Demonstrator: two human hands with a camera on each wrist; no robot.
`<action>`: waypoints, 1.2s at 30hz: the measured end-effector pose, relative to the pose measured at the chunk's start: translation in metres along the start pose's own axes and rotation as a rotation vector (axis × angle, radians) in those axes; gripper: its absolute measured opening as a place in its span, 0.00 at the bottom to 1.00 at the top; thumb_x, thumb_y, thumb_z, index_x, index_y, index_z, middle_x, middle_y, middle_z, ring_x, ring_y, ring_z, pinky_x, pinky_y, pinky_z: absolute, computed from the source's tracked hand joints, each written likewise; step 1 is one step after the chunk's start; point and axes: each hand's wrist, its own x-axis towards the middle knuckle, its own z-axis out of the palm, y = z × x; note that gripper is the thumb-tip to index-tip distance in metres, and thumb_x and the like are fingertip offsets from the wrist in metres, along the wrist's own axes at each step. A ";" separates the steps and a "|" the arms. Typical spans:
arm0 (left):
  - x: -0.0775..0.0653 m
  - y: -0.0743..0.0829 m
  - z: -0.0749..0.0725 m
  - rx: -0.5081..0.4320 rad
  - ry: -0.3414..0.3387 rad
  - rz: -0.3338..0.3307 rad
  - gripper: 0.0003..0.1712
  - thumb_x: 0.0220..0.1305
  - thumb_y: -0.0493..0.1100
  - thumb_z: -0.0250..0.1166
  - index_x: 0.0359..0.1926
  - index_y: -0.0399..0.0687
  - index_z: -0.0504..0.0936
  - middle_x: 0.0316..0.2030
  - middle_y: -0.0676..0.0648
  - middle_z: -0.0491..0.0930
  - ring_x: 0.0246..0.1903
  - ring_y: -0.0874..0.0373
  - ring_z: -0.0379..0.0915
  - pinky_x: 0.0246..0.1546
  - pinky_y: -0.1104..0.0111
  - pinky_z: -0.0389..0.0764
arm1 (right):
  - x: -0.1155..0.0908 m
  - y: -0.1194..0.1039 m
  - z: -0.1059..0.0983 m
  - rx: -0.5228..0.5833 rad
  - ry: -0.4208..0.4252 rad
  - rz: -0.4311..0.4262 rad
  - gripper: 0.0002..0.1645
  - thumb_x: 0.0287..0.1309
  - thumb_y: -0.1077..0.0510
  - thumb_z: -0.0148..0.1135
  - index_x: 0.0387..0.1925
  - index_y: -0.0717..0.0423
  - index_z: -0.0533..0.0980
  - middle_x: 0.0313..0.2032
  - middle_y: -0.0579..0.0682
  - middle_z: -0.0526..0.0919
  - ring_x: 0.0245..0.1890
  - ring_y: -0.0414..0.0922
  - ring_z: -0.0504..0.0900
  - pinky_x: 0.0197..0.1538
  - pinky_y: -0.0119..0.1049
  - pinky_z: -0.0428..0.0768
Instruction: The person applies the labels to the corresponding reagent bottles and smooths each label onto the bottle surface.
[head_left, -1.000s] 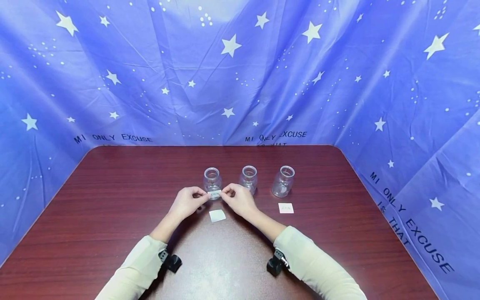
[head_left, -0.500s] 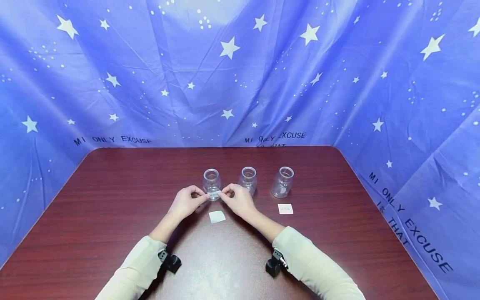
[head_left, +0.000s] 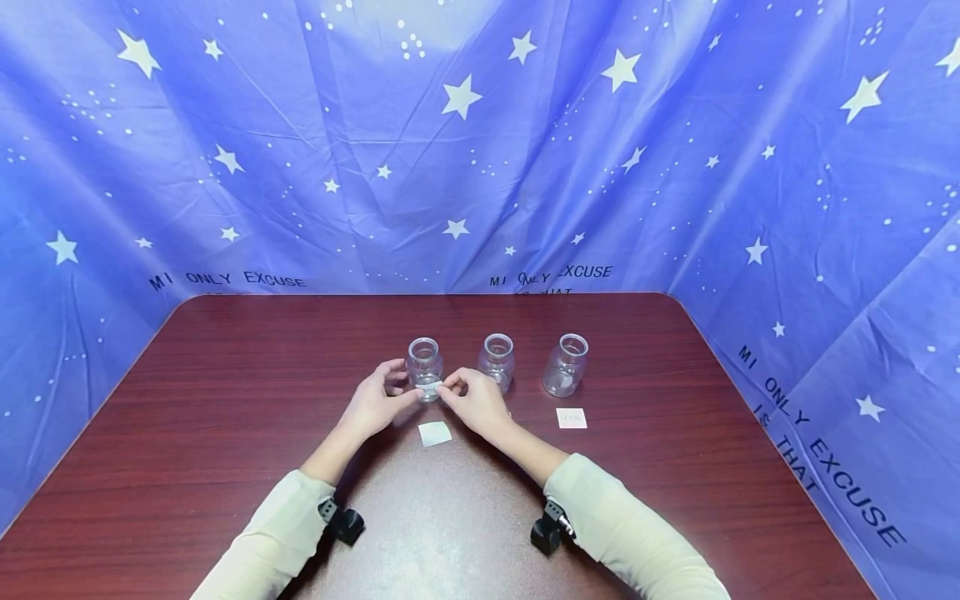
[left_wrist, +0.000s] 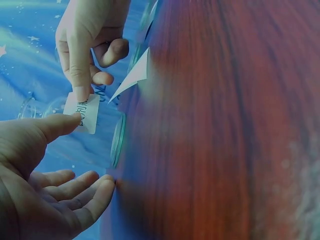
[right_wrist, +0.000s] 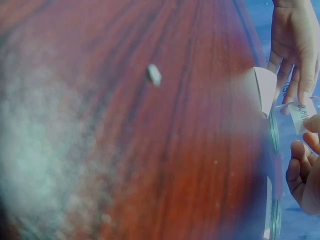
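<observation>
A small white label [left_wrist: 90,112] with dark handwriting lies against the front of the leftmost clear glass jar [head_left: 424,360]. My left hand [head_left: 377,400] touches the label with its thumb [left_wrist: 62,125]; its other fingers are spread loosely beside the jar, apart from the thumb. From the other side, my right hand [head_left: 477,402] pinches the label's right end between thumb and index finger, the remaining fingers bent. On the table just in front of that jar is a blank white paper piece [head_left: 434,433], its edge curling up in the left wrist view.
Two more glass jars stand to the right, the middle jar [head_left: 497,354] partly behind my right hand and the far-right jar [head_left: 567,367]. A written white label [head_left: 572,417] lies before the latter. A starry blue cloth [head_left: 450,167] hangs behind the dark red table [head_left: 262,375].
My left hand's fingers have let go of the label's left end and opened out beside the jar, leaving the thumb at the label. The right hand has stayed in place.
</observation>
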 end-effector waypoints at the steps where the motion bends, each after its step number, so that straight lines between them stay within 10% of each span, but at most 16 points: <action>1: 0.000 0.000 0.000 -0.001 -0.004 0.011 0.38 0.55 0.46 0.68 0.63 0.38 0.64 0.54 0.35 0.76 0.45 0.45 0.79 0.48 0.58 0.78 | 0.000 0.000 0.000 0.000 -0.003 0.002 0.07 0.53 0.53 0.66 0.28 0.53 0.79 0.21 0.44 0.80 0.22 0.34 0.73 0.28 0.23 0.69; 15: 0.001 0.000 0.000 0.009 -0.017 0.066 0.32 0.58 0.44 0.65 0.62 0.39 0.66 0.56 0.35 0.74 0.48 0.41 0.78 0.50 0.55 0.78 | -0.002 -0.002 -0.001 0.031 0.006 0.027 0.08 0.53 0.54 0.66 0.29 0.55 0.78 0.19 0.45 0.79 0.19 0.32 0.70 0.23 0.22 0.68; 24: 0.001 0.000 -0.001 0.013 -0.022 0.052 0.32 0.58 0.44 0.66 0.62 0.40 0.66 0.56 0.36 0.75 0.47 0.42 0.78 0.49 0.56 0.78 | -0.002 -0.005 0.000 0.108 -0.011 0.070 0.22 0.52 0.56 0.66 0.47 0.59 0.72 0.26 0.48 0.81 0.17 0.34 0.71 0.22 0.23 0.71; 36: 0.000 0.000 -0.001 0.013 -0.051 0.042 0.33 0.59 0.45 0.65 0.62 0.39 0.66 0.56 0.34 0.74 0.49 0.42 0.77 0.50 0.56 0.77 | 0.001 -0.008 0.004 0.182 -0.016 0.007 0.34 0.52 0.57 0.67 0.58 0.65 0.68 0.46 0.61 0.83 0.42 0.50 0.84 0.44 0.36 0.82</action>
